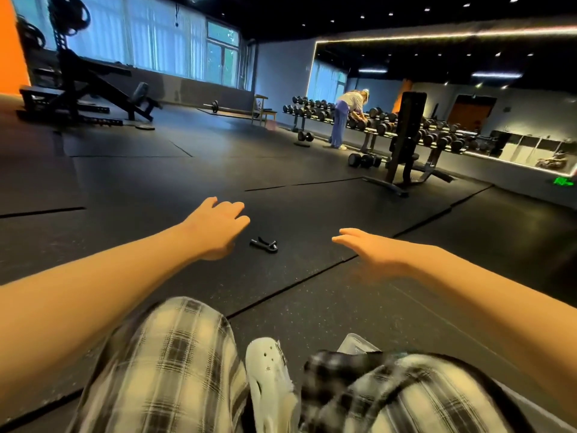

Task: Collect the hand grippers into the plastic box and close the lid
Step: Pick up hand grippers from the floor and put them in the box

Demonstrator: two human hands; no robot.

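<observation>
Plaid trousers (pixel 175 364) and a white shoe (pixel 268 370) fill the bottom of the view. A corner of a clear plastic box (pixel 356 343) shows just behind the right knee.

One black hand gripper (pixel 263 245) lies on the dark rubber floor (pixel 156 182), in the gap between both hands and touching neither. It sits just right of the left hand (pixel 215 229), whose fingers (pixel 240 214) are loosely bent and hold nothing. It lies further off to the left of the right hand (pixel 371 248), whose fingers (pixel 346 237) are stretched out straight, palm down, also holding nothing.

Far beyond the fingertips, a person (pixel 343 120) bends over a long dumbbell rack (pixel 437 135) along a mirrored wall.
</observation>
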